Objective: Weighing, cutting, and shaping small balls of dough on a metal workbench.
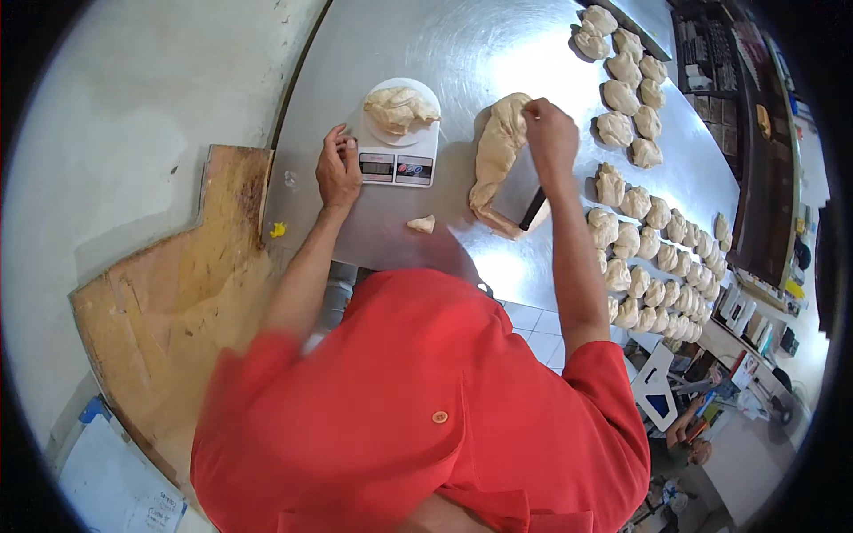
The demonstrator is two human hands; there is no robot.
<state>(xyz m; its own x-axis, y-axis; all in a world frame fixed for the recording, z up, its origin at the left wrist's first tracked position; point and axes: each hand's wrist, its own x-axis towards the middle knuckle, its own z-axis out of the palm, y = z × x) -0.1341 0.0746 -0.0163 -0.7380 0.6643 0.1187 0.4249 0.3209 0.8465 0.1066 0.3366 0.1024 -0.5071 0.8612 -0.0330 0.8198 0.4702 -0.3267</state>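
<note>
A white digital kitchen scale [413, 182] stands on the steel table with a lump of dough [400, 110] on its round plate. Beside the scale's left edge rests my left hand [339, 171], its fingers loosely bent and nothing visible in them. A long, thick strip of dough [498, 155] lies in a curve to the right of the scale. My right hand [553, 140] is closed in a pinch at the far end of this strip. Partly under my right forearm is a black-handled blade tool [533, 209], next to the strip's near end. A small dough scrap [421, 224] sits below the scale.
Rows of dough pieces [635, 240] cover the right side of the steel table [355, 53], with more dough pieces [619, 96] farther back. A worn wooden board [178, 275] adjoins at the left, along the wall. A small yellow object [278, 229] lies near the table's left edge.
</note>
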